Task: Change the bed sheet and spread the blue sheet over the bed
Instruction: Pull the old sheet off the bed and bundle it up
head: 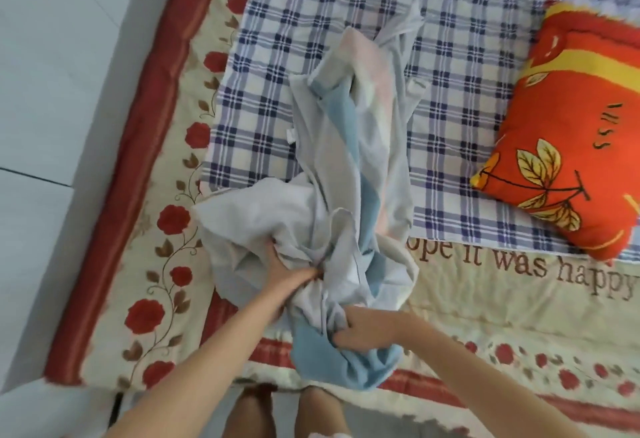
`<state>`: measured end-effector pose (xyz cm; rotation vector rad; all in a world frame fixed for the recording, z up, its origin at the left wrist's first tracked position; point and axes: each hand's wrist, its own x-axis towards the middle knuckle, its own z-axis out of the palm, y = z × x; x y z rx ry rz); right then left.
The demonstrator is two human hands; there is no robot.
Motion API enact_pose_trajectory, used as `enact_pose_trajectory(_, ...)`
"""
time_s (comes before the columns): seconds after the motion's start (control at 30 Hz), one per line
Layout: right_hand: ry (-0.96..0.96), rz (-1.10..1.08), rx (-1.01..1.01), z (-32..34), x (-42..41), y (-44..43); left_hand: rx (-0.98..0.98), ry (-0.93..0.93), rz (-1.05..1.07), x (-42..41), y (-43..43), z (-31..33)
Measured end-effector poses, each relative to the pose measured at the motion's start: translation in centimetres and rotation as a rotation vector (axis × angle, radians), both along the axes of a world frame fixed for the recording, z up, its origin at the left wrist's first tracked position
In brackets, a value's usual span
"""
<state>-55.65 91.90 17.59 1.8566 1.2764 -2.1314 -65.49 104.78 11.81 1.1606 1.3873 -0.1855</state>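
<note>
A bunched-up pale blue and white sheet (349, 160) lies in a long heap across the bed, from the near edge toward the middle. My left hand (291, 273) grips a fold of it near the heap's near end, fingers buried in the cloth. My right hand (367, 328) clutches another bunch of the same sheet just above the bed's near edge, where a blue part hangs down. Under the heap lie a blue-and-white checked sheet (460, 67) and a cream quilt with red roses (166, 216).
An orange pillow with yellow leaves (568, 133) sits on the right side of the bed. The quilt's red border (145, 147) runs along the left edge beside pale floor tiles (45, 57). My knees (284, 413) stand against the near edge.
</note>
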Motion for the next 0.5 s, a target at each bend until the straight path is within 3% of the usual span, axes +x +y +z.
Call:
enact_pose_trajectory(0.07,-0.007,-0.006,-0.009,1.2,1.8,-1.8,0.079,-0.039,-0.168,-0.1,-1.7,0.5)
enact_pose_trajectory(0.1,-0.033,-0.165,-0.024,1.2,3.5,-2.2,0.104,-0.069,-0.274,-0.2,-1.7,0.7)
enact_pose_trajectory(0.2,-0.186,-1.028,0.011,0.9,9.7,-2.6,0.173,-0.072,-0.653,-1.7,-0.4,2.1)
enact_pose_trajectory(0.27,-0.175,-1.373,-0.098,-1.5,12.3,-2.4,0.193,-0.091,-0.860,-3.5,0.4,3.6)
enact_pose_trajectory(0.37,0.122,-1.263,-0.311,-7.4,10.8,-0.5,0.125,-0.138,-1.011,-6.8,1.1,5.9)
enact_pose_trajectory(0.5,0.376,-0.962,-0.261,-7.0,1.5,5.5,0.169,-0.035,-0.899,-12.6,1.4,6.8)
